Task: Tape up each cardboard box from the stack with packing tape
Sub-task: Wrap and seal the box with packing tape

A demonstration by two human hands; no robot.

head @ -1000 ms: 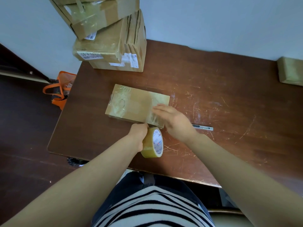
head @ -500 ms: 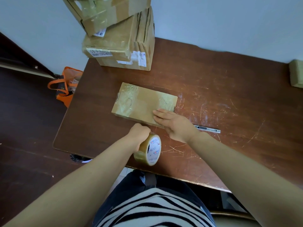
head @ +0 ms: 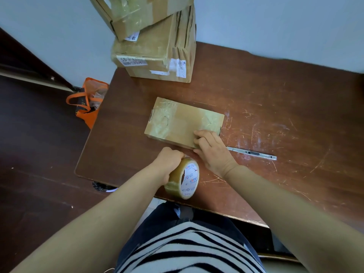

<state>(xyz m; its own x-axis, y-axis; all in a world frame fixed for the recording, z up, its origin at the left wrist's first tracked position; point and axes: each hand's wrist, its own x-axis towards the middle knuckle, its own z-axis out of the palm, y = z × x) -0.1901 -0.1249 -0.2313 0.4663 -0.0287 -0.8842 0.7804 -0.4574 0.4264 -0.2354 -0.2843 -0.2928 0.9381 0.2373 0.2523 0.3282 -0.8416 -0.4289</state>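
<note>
A flat cardboard box lies on the brown table, with clear tape across both of its ends. My right hand presses flat on the box's near right corner, fingers spread. My left hand grips a roll of clear packing tape just in front of the box, near the table's front edge. A short strip of tape seems to run from the roll up to the box edge. A stack of taped cardboard boxes stands at the table's back left corner.
A metal utility knife lies on the table right of my right hand. An orange bag sits on the dark floor left of the table. A pale wall runs behind the table.
My left hand has pulled the tape roll toward me and down, away from the box. My right hand slid from the box top to its near right corner.
</note>
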